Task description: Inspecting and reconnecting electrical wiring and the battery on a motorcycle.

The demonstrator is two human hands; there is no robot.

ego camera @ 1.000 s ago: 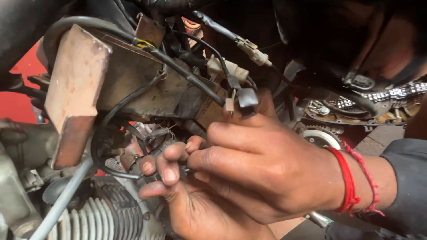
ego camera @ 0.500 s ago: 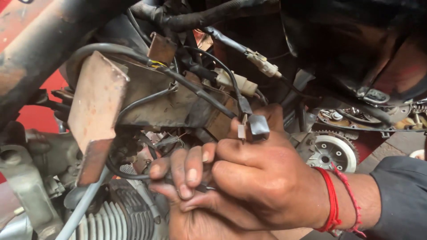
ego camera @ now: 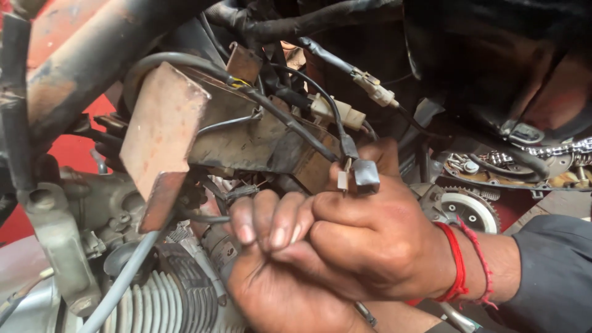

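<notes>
Clearly we are mid-way through wiring work on the stripped motorcycle frame (ego camera: 92, 68): our right hand (ego camera: 370, 246), with red thread at the wrist, lies over our left hand (ego camera: 277, 296), and both have their grip curled tight together on something thin between the fingers (ego camera: 265, 225), which we cannot make out. Just above the right knuckles a small grey connector (ego camera: 366, 176) hangs loose on its black wire (ego camera: 320, 98), not plugged into anything we can see. Two pale connectors (ego camera: 336, 112) further up look joined. So we judge the loose plug as what is left to seat, beside the finned engine cylinder (ego camera: 166, 296) below.
</notes>
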